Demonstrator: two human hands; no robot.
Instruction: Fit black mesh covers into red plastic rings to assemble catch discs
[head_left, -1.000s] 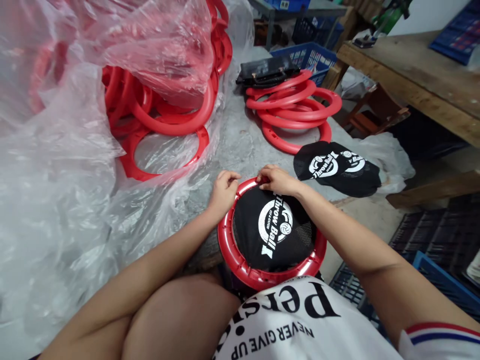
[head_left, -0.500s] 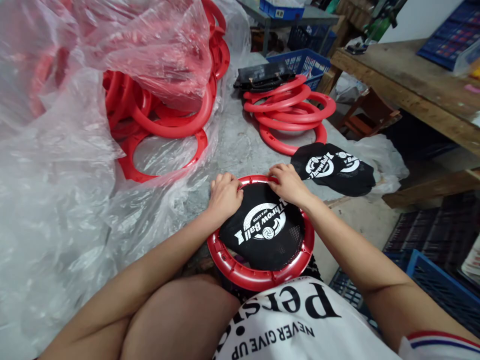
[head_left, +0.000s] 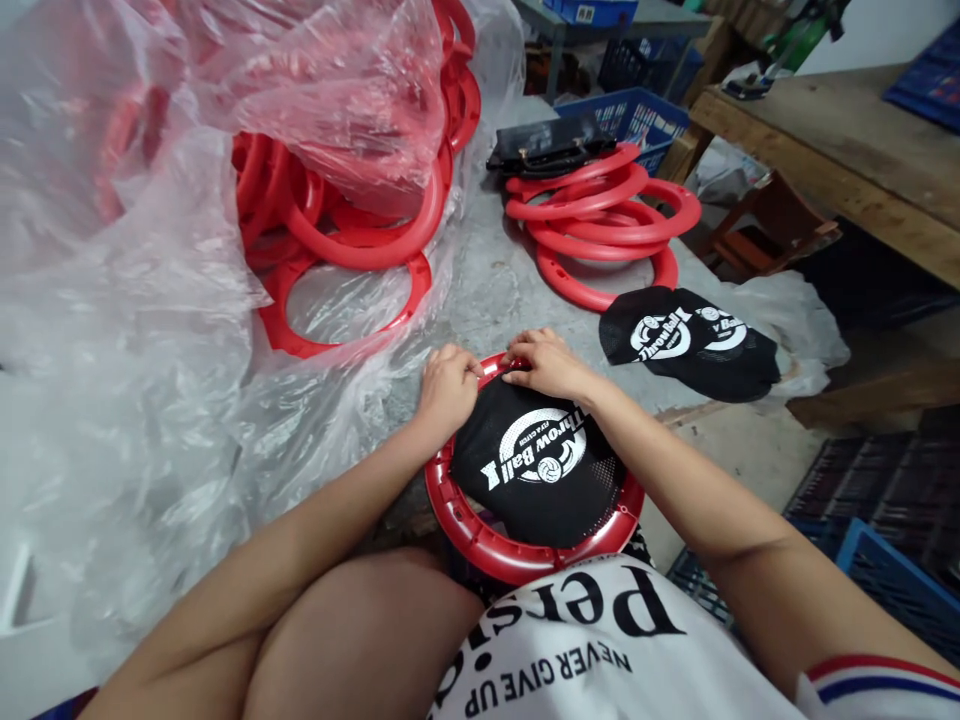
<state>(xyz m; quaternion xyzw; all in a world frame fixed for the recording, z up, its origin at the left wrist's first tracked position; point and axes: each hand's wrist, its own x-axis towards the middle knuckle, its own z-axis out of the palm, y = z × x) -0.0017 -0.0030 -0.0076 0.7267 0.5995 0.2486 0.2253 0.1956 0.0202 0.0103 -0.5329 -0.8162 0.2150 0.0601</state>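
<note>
A red plastic ring [head_left: 487, 547] rests against my lap and the table edge, its open channel facing up. Inside it lies a round black mesh cloth [head_left: 480, 440] printed with white "Throw Ball" lettering; a gap shows between cloth and ring at the lower left. My left hand [head_left: 450, 388] is closed on the ring's far left rim. At the far rim, my right hand [head_left: 546, 362] has its fingers bent and pinched on the cloth's edge, close to the left fingertips. Exactly how the cloth's edge sits under the fingers is hidden.
Several red rings [head_left: 607, 240] are stacked ahead, with a black bag [head_left: 551, 145] behind. More black mesh cloths [head_left: 690, 345] lie to the right. Clear plastic sheeting [head_left: 150, 400] covers the left, partly over a heap of red rings [head_left: 360, 245]. Blue crates [head_left: 892, 570] stand lower right.
My right hand has slid left along the far rim, nearer my left hand. My left hand keeps its place on the ring. The view has shifted slightly.
</note>
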